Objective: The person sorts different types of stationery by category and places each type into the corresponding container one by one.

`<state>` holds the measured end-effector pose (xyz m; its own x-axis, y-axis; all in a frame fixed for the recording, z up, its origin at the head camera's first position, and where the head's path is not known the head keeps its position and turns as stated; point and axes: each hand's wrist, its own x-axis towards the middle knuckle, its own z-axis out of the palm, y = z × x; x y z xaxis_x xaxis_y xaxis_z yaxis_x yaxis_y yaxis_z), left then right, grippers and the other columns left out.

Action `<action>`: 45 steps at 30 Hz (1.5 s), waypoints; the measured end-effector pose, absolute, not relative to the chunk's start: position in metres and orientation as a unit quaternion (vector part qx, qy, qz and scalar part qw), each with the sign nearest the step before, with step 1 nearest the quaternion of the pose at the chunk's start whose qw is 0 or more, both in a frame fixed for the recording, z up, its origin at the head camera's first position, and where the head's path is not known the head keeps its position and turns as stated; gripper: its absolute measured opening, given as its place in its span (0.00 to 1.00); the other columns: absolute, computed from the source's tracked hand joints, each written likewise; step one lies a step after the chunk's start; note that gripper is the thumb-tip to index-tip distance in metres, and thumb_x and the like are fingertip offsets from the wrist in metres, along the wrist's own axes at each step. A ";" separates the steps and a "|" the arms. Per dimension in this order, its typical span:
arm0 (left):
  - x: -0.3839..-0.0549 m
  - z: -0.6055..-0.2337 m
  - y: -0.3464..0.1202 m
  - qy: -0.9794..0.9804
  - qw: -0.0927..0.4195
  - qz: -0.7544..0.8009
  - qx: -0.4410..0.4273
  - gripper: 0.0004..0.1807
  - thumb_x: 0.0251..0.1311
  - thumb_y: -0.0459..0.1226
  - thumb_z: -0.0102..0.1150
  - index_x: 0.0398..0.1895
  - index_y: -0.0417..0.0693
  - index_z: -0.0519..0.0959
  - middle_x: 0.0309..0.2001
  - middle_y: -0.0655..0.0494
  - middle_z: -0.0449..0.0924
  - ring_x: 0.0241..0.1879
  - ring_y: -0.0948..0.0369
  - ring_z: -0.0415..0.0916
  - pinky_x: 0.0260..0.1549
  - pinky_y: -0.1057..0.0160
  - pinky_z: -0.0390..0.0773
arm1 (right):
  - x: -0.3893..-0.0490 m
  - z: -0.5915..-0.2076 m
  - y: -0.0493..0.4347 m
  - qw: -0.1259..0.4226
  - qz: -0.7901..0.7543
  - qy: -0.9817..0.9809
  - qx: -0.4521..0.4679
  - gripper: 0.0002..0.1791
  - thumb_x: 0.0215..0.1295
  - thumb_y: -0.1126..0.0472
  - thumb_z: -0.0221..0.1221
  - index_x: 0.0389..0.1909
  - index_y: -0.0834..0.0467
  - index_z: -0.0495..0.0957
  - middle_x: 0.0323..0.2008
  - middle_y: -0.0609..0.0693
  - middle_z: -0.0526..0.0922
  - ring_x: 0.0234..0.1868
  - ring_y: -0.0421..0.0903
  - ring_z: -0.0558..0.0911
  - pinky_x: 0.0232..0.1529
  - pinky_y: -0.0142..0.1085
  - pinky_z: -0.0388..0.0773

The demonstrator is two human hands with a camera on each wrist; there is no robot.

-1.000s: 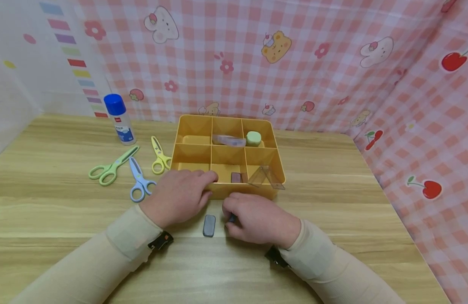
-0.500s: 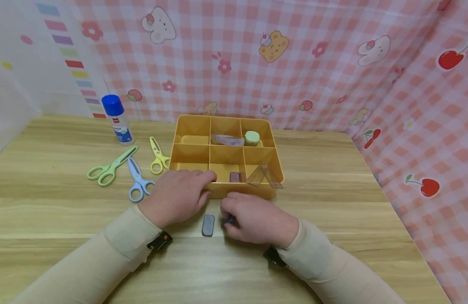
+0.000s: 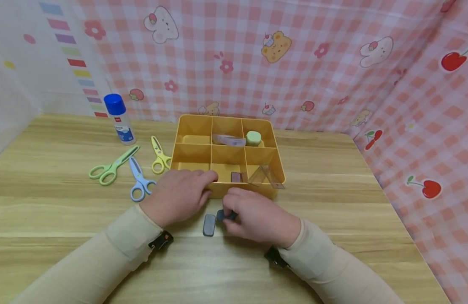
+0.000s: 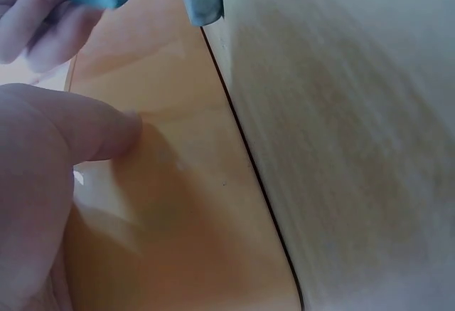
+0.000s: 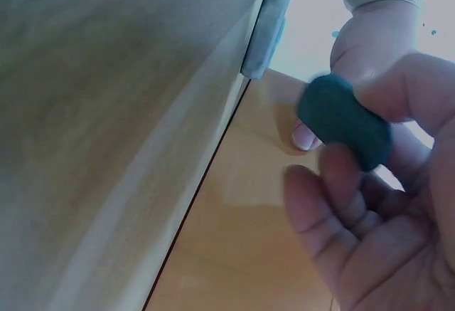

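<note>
At the near left side of a yellow compartment box (image 3: 222,192), my left hand (image 3: 178,195) grips the front wall. Its thumb (image 4: 117,129) presses the outer face in the left wrist view, and its fingers reach over the rim. My right hand (image 3: 258,217), just in front of the box, pinches a dark blue-grey eraser (image 3: 220,215) between thumb and fingers. In the right wrist view that eraser (image 5: 341,120) looks like a rounded block, held off the table. A second grey eraser (image 3: 209,225) lies on the table between the hands.
The box holds a small purple-brown block (image 3: 236,177), a pale green rounded item (image 3: 253,138), a translucent lilac item (image 3: 229,140) and a clear triangular piece (image 3: 266,176). Green (image 3: 109,172), blue (image 3: 139,181) and yellow scissors (image 3: 158,158) lie left, by a blue-capped glue bottle (image 3: 121,122).
The eraser in my right hand has turned and now sticks out leftward from the fingers, where before it was mostly hidden. My left hand stays on the box.
</note>
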<state>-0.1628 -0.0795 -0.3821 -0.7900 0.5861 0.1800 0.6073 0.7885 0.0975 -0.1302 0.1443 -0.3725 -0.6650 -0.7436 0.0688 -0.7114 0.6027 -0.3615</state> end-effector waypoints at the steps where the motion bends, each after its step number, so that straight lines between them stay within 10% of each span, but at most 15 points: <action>1: -0.163 -0.382 -0.080 -0.943 0.071 -0.075 -0.317 0.06 0.74 0.46 0.58 0.43 0.57 0.74 0.26 0.62 0.75 0.19 0.60 0.67 0.17 0.61 0.63 | -0.130 -0.372 0.144 0.035 -0.189 0.893 -0.408 0.10 0.63 0.61 0.69 0.30 0.51 0.76 0.34 0.42 0.75 0.33 0.37 0.74 0.38 0.29 0.74; 15: -0.162 -0.383 -0.078 -0.943 0.080 -0.079 -0.315 0.04 0.74 0.43 0.59 0.45 0.56 0.77 0.25 0.62 0.76 0.18 0.61 0.68 0.17 0.62 0.64 | -0.140 -0.352 0.153 -0.163 -0.320 0.854 -0.377 0.09 0.62 0.71 0.69 0.33 0.60 0.77 0.40 0.53 0.84 0.40 0.44 0.83 0.44 0.35 0.85; 28: -0.161 -0.382 -0.078 -0.943 0.079 -0.075 -0.313 0.04 0.74 0.42 0.58 0.45 0.55 0.75 0.22 0.62 0.73 0.18 0.61 0.68 0.16 0.61 0.63 | -0.157 -0.344 0.137 -0.091 -0.208 0.936 -0.271 0.04 0.69 0.64 0.67 0.34 0.59 0.85 0.38 0.48 0.87 0.37 0.43 0.82 0.42 0.36 0.82; 45: -0.161 -0.379 -0.081 -0.953 0.042 -0.092 -0.286 0.25 0.75 0.46 0.58 0.70 0.49 0.67 0.17 0.63 0.70 0.15 0.60 0.66 0.15 0.61 0.63 | -0.162 -0.346 0.127 -0.079 -0.149 0.946 -0.278 0.05 0.71 0.66 0.64 0.42 0.59 0.88 0.37 0.48 0.89 0.40 0.49 0.86 0.51 0.45 0.84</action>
